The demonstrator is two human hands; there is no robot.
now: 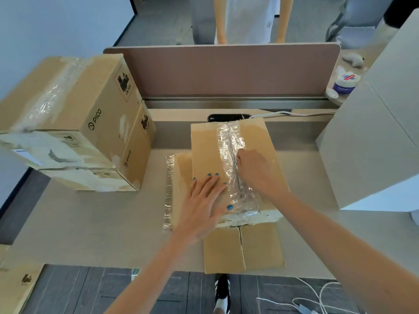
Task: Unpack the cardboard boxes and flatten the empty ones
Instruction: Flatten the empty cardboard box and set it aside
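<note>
We pressed our left hand (204, 200) flat, fingers spread, on the brown taped cardboard box (206, 146), while our right hand (254, 171), curled (around what, we could not tell), sat on its clear-tape seam (231, 137), which ran lengthwise away beyond the knuckles.

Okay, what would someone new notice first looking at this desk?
The taped cardboard box at the centre of the desk, with the left hand pressed flat on its top and the right hand curled at the shiny tape seam. Next, two stacked PICO boxes on the desk's left side.
</note>
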